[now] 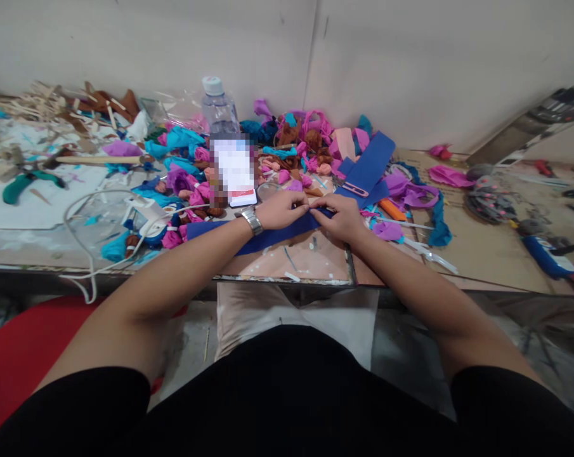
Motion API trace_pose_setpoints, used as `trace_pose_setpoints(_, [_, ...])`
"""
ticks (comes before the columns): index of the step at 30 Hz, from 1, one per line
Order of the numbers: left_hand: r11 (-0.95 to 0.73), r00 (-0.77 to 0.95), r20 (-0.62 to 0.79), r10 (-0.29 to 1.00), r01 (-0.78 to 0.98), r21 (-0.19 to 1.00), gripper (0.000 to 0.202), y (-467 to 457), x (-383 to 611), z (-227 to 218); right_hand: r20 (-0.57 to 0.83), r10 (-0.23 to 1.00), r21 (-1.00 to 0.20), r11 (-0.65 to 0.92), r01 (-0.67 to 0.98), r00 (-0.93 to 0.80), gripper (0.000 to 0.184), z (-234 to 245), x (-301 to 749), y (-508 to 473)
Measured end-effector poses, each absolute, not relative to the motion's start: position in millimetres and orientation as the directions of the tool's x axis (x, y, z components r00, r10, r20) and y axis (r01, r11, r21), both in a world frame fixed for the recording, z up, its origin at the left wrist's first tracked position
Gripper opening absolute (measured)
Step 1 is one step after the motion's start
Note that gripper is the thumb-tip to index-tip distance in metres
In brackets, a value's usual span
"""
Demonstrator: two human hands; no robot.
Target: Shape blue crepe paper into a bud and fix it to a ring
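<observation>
A long dark blue strip of crepe-like paper (262, 244) lies slantwise across the table's front, under my wrists. My left hand (284, 209), with a metal watch at the wrist, is closed on the strip's right end. Pinched on that same end, my right hand (341, 217) has its fingertips against those of the left. The fingers partly hide the edge they hold. Just beyond the right hand, a small pink-handled cutting tool (354, 189) rests by a wider blue sheet (373, 162). Rolled pink, brown and purple paper pieces (293, 184) lie past both hands.
A lit phone (243, 195) leans before a clear bottle (220, 114). A white charger (146, 209) with its cable sits left. Green-handled pliers (18, 189) and a hammer (103, 160) lie farther left. An orange-handled tool (391, 209) and purple strips (422, 195) are at right.
</observation>
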State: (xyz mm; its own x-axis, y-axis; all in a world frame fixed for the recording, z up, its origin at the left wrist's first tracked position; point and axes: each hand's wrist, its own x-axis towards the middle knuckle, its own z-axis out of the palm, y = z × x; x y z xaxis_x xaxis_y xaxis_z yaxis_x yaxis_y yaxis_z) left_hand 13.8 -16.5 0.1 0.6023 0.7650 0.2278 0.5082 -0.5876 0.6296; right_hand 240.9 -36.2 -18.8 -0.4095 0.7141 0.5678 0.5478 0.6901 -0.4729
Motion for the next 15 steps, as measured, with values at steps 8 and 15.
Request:
trace_pose_setpoints(8, [-0.603,0.584,0.262,0.768,0.523,0.602,0.030,-17.9,13.7,-0.8,0.604,0.693,-0.490,0.713,0.501,-0.394,0.014,-18.1,239.6,-35.6])
trace_pose_setpoints(15, [-0.612,0.564,0.289,0.773,0.543,0.575,0.031,-18.3,14.5,-1.2,0.577,0.749,-0.551,0.651,0.522,-0.325,0.014,-20.5,237.0,-34.9])
